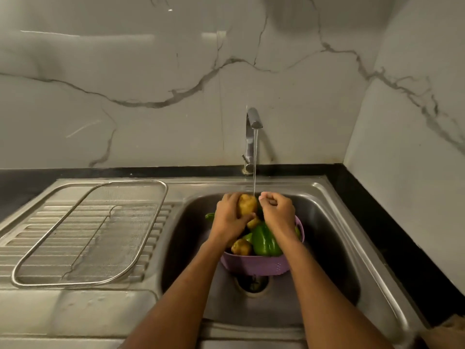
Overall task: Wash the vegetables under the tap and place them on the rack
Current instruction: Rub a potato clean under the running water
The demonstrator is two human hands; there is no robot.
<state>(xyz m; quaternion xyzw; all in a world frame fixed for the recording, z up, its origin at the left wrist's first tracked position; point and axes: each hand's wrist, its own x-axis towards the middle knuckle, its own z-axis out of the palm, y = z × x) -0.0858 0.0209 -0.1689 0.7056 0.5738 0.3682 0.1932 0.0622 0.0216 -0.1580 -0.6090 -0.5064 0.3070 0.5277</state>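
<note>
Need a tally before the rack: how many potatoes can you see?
3: one potato gripped in the left hand under the tap, two in the purple colander at and. More may be hidden.

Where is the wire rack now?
In the head view, the wire rack lies on the ribbed draining board, left of the sink.

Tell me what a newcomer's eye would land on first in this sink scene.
First, the two hands at the centre: the left hand grips a potato under the stream from the tap, while the right hand is curled beside it. Just below, a purple colander in the sink basin holds a green bell pepper and more potatoes. On the drainboard to the left lies a wire mesh rack.
</note>
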